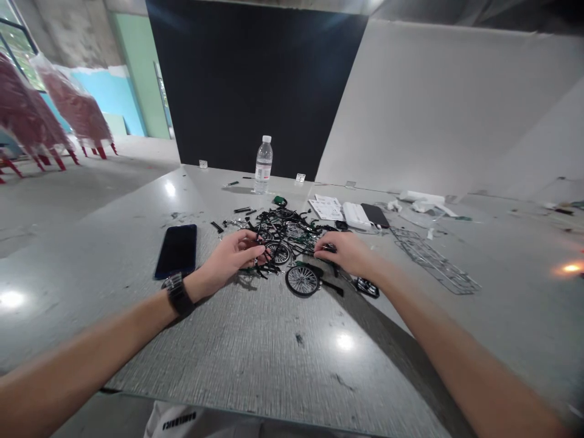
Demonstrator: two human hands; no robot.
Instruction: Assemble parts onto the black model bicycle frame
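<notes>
A pile of small black model bicycle parts (292,228) lies mid-table, mixed with a few dark green pieces. My left hand (237,252) is at the pile's left side, thumb and fingers closed on a thin black plastic part (258,230). Just right of those fingertips is a small spoked wheel (278,252). At the pile's right edge, my right hand (344,252) has its fingers curled down among the parts; what they grip is hidden. A larger spoked wheel (302,280) lies at the near side, between both hands.
A dark phone (177,250) lies left of my left hand. Behind the pile stands a water bottle (263,165). Printed sheets (326,208), a white power bank (356,216) and an emptied parts frame (433,258) are on the right. A black panel (255,85) rises behind.
</notes>
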